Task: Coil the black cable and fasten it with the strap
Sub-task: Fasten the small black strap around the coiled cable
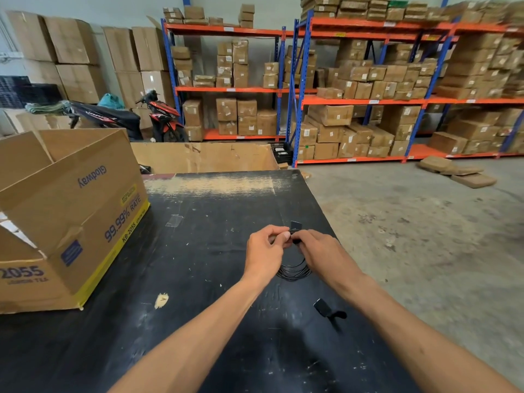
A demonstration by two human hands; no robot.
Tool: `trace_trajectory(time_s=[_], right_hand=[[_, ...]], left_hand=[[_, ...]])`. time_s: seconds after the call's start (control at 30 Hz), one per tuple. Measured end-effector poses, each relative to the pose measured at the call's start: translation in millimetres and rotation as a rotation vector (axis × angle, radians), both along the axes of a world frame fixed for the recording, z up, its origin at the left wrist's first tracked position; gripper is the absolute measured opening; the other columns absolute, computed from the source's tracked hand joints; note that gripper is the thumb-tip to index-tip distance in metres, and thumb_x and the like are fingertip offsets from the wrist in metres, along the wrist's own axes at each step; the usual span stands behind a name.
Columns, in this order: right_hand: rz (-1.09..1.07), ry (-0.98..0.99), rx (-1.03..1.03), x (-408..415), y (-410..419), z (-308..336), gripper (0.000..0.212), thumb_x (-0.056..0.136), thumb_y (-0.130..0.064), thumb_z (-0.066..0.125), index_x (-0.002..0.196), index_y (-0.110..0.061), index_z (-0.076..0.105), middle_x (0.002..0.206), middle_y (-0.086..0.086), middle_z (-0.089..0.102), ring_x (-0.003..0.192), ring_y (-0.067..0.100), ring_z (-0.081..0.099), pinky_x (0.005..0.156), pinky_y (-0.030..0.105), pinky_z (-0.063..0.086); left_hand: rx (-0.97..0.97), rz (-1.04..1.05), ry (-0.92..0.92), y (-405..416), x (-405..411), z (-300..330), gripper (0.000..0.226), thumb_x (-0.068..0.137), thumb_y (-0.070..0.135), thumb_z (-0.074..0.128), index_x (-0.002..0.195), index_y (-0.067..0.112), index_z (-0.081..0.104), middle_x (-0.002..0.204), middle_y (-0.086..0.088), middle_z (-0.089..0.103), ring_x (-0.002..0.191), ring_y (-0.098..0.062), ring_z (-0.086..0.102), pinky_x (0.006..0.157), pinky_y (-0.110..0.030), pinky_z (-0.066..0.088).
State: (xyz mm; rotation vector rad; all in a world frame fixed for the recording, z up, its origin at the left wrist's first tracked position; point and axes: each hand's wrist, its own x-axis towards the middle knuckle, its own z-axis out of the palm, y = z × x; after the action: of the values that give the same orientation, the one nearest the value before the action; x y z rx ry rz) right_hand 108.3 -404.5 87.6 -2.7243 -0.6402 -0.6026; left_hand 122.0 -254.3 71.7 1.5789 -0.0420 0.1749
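Both hands are held over the tabletop [215, 251]: left hand [262, 251] and right hand [323, 252] fingers pinching the strap [295, 226] atop the coiled cable [293, 272]. Loops should be kept bunched and the strap drawn snug.

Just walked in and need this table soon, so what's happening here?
A person is bundling a black cable over the black table. Both hands are up at the top of the coil: the left hand and the right hand pinch it where a strap sticks up between them. The loops hang below the hands. Whether the strap is closed yet can't be told. Another small black piece lies on the table nearer the person, and an open cardboard box stands at the left.
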Motion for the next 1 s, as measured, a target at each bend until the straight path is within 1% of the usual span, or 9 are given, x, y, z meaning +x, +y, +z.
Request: trace_trajectory(time_s=[0.1,0.27,0.4,0.47,0.6,0.7,0.77,0.93,1.0], right_hand=[[-0.075,-0.110,0.140,-2,2,5,0.016,0.094,-0.019,0.055,0.100,-0.011,0.067,0.095,0.009,0.071,0.074,0.036,0.068,0.059,0.047,0.055],[-0.096,-0.096,0.387,0,1,25,0.004,0.089,-0.015,0.072,0.092,-0.015,0.069,0.103,-0.001,0.050,0.067,0.005,0.054,0.063,0.022,0.046],[-0.208,0.114,0.420,8,-4,33,0.010,0.083,-0.042,0.077,0.086,-0.036,0.069,0.117,-0.008,0.055,0.084,0.014,0.060,0.075,0.036,0.051],[-0.180,0.279,0.537,14,-5,33,0.012,0.082,-0.044,0.078,0.081,-0.038,0.067,0.105,0.000,0.071,0.090,0.020,0.066,0.083,0.041,0.055],[-0.113,0.409,0.679,13,-4,29,0.011,0.086,-0.034,0.078,0.083,-0.033,0.068,0.088,-0.002,0.077,0.091,0.021,0.073,0.087,0.040,0.056],[-0.010,0.476,0.754,11,-3,28,0.007,0.091,-0.023,0.074,0.090,-0.023,0.067,0.083,-0.002,0.075,0.078,0.029,0.078,0.084,0.052,0.060],[0.057,0.517,0.807,10,-4,30,0.007,0.094,-0.015,0.071,0.096,-0.012,0.066,0.084,0.000,0.072,0.078,0.033,0.078,0.086,0.054,0.059],[0.103,0.550,0.834,12,-10,33,0.017,0.088,-0.010,0.077,0.100,0.000,0.069,0.094,0.021,0.075,0.082,0.014,0.068,0.082,0.028,0.053],[0.112,0.568,0.803,14,-12,35,0.018,0.087,-0.009,0.077,0.101,0.002,0.070,0.093,0.016,0.077,0.083,0.014,0.070,0.081,0.025,0.053]], left_hand=[[-0.046,-0.026,-0.031,-3,-4,6,0.011,0.094,0.009,0.064,0.096,0.016,0.073,0.088,-0.001,0.080,0.086,-0.013,0.077,0.084,-0.026,0.057],[-0.039,-0.031,-0.063,0,-4,19,0.012,0.094,0.008,0.064,0.101,0.010,0.074,0.088,-0.004,0.079,0.083,-0.012,0.076,0.073,-0.015,0.054],[-0.010,-0.018,-0.088,5,-6,20,0.013,0.094,0.009,0.064,0.103,0.010,0.073,0.089,-0.005,0.079,0.083,-0.010,0.076,0.072,-0.012,0.052],[-0.008,-0.007,-0.093,5,-8,19,0.013,0.094,0.010,0.064,0.103,0.011,0.073,0.090,-0.005,0.079,0.083,-0.009,0.076,0.073,-0.013,0.053],[0.002,0.008,-0.107,6,-11,16,0.012,0.094,0.010,0.065,0.101,0.014,0.074,0.091,-0.004,0.078,0.084,-0.009,0.075,0.078,-0.018,0.055],[0.010,0.016,-0.116,7,-12,15,0.013,0.094,0.010,0.065,0.098,0.018,0.074,0.091,-0.003,0.078,0.085,-0.010,0.075,0.080,-0.020,0.056],[0.014,0.015,-0.120,7,-12,16,0.014,0.094,0.010,0.064,0.098,0.018,0.074,0.091,-0.003,0.078,0.085,-0.010,0.075,0.079,-0.019,0.056],[0.026,-0.002,-0.121,8,-14,18,0.014,0.094,0.008,0.064,0.096,0.017,0.074,0.086,-0.005,0.078,0.078,-0.011,0.074,0.071,-0.016,0.054],[0.044,-0.038,-0.118,8,-15,18,0.013,0.094,0.007,0.063,0.096,0.014,0.074,0.085,-0.008,0.077,0.075,-0.010,0.072,0.071,-0.016,0.054]])
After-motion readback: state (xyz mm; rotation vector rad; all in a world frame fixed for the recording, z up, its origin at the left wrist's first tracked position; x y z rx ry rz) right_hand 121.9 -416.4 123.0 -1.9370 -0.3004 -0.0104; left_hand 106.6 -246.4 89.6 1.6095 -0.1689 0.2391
